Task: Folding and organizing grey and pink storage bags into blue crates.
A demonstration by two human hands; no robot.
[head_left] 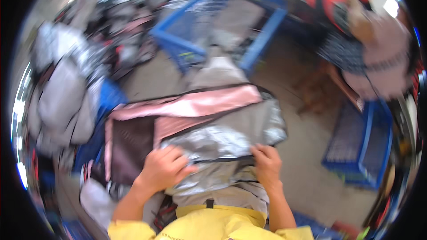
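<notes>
Floor (307, 160) below; silvery fabric (218, 141) beyond left hand (165, 167), edge pinched by right hand (267, 163).

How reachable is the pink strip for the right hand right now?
Probably yes: nothing stands up between the right hand and the pink strip. The hand seems to pinch the silver cloth, so that grip may need to loosen first.

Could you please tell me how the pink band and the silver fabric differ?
The pink band is long and narrow; the silver fabric is broader. The pink band looks smoother, the silver fabric crinkled. The pink band lies farther away; the silver fabric's near edge is in the right hand. Both look shiny, with dark edging.
</notes>
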